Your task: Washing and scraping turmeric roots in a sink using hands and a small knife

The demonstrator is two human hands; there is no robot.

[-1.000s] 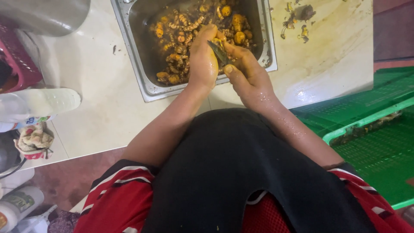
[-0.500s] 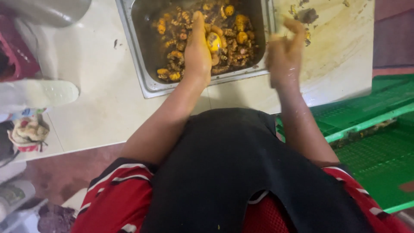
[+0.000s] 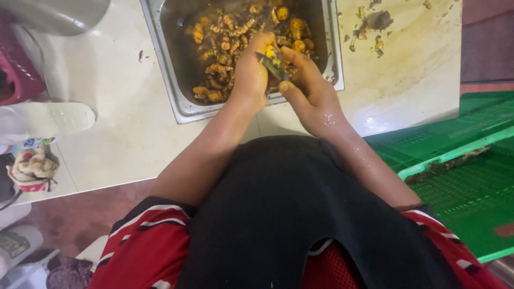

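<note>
Yellow root piece (image 3: 269,52) pinched in left hand (image 3: 251,72); right hand (image 3: 313,96) fingers clamp knife (image 3: 274,67). Small, firm, wet-slick: grip ends.

1. A white plastic bottle (image 3: 45,119) lies on its side at nine o'clock, on the pale floor; a label band in blue, red and white wraps its near side.
2. A white container (image 3: 16,243) with a greenish printed label sits at eight o'clock, at the frame's edge, partly cut off.
</note>
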